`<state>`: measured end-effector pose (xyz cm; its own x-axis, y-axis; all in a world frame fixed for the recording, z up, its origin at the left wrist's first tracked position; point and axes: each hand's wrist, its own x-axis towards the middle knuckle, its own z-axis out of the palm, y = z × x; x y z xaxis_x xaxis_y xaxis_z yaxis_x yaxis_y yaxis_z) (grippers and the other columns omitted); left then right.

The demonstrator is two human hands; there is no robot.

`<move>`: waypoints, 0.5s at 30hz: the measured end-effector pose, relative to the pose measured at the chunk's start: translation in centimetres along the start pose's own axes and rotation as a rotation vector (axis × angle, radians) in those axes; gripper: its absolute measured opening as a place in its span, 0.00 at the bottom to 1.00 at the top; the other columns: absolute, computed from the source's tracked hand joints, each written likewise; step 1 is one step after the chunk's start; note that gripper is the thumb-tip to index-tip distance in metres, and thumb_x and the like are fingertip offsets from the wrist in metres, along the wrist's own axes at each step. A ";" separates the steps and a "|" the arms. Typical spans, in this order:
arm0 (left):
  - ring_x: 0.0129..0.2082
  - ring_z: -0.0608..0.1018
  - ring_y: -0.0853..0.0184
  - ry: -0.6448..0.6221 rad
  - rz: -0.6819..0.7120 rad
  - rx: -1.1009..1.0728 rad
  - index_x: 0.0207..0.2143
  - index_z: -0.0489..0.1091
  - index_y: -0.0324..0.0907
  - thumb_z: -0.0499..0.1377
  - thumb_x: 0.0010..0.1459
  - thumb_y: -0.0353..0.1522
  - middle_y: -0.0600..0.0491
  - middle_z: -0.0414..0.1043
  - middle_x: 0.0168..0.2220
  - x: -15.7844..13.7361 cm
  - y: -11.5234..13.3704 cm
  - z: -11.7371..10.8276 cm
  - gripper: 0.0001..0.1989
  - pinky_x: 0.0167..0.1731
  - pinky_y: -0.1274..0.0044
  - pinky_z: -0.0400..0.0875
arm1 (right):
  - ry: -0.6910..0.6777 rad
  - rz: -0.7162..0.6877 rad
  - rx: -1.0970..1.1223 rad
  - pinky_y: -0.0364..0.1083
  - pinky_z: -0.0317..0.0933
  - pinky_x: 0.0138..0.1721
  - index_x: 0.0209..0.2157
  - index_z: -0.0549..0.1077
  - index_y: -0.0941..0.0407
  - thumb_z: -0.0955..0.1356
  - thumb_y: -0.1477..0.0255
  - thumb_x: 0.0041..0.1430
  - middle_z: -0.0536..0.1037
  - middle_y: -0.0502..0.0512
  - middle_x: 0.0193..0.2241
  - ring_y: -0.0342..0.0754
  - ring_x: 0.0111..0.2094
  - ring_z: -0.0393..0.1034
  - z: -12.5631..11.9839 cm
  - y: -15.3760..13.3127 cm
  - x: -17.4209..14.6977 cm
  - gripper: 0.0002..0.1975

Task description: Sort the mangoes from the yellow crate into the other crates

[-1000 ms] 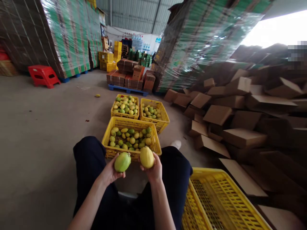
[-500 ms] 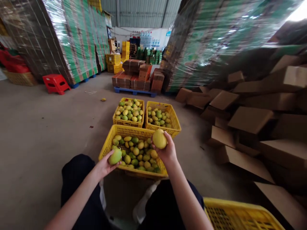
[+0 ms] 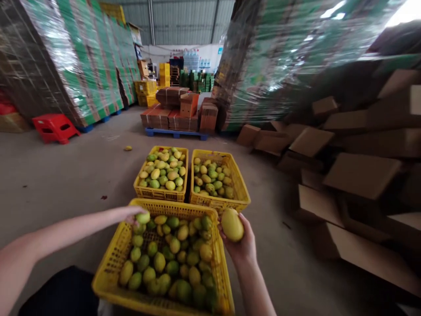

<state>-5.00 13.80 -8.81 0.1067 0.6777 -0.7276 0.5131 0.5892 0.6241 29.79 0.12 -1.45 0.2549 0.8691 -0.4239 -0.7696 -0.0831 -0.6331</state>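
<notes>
My right hand [image 3: 245, 248] is closed around a large yellow mango [image 3: 232, 224], held just off the right rim of the near yellow crate [image 3: 113, 259]. At that crate's far left corner, my left hand [image 3: 130, 215] grips a yellow-green mango [image 3: 143, 217]; the fingers are partly hidden and slightly blurred. Loose green and yellow mangoes [image 3: 159, 262] cover most of the near crate's floor. Behind it stand two more yellow crates: the left one [image 3: 158, 193] is heaped with mangoes, while fruit in the right one [image 3: 241, 184] lies below the rim.
Flattened cardboard boxes [image 3: 362, 175] are piled along the right. A blue pallet [image 3: 177, 133] carries bundled cartons farther back. Film-wrapped stacks [image 3: 98, 66] rise on both sides. A red stool [image 3: 55, 128] stands at left, and a single fruit [image 3: 127, 148] lies on the floor.
The view has moved closer to the crates. My left hand has carried its mango forward to the near crate's far left corner. My right hand has shifted its mango outside the right rim.
</notes>
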 end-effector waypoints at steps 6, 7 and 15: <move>0.60 0.71 0.55 0.332 0.440 0.296 0.63 0.59 0.41 0.61 0.61 0.29 0.41 0.65 0.64 10.3 16.6 -3.8 0.29 0.52 0.67 0.72 | 0.124 0.003 0.076 0.41 0.63 0.15 0.31 0.77 0.55 0.77 0.62 0.38 0.82 0.55 0.25 0.48 0.22 0.73 -0.6 -2.4 -0.2 0.17; 0.64 0.65 0.56 0.372 0.519 0.343 0.67 0.55 0.43 0.60 0.61 0.29 0.43 0.58 0.68 11.8 18.3 -3.5 0.32 0.59 0.67 0.67 | 0.143 0.007 0.083 0.41 0.63 0.15 0.31 0.77 0.55 0.77 0.62 0.38 0.82 0.55 0.26 0.48 0.22 0.74 -0.7 -2.4 -0.1 0.17; 0.71 0.53 0.43 0.416 0.619 0.681 0.63 0.65 0.44 0.52 0.68 0.36 0.43 0.55 0.70 21.0 20.7 1.2 0.23 0.65 0.43 0.33 | 0.164 0.089 0.043 0.42 0.63 0.16 0.31 0.79 0.57 0.76 0.58 0.40 0.81 0.59 0.25 0.48 0.22 0.72 -0.9 -0.6 2.3 0.19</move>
<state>8.88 39.72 -11.48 0.2802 0.9554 -0.0930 0.8591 -0.2063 0.4684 31.33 1.72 -2.56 0.2740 0.7677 -0.5792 -0.8169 -0.1321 -0.5615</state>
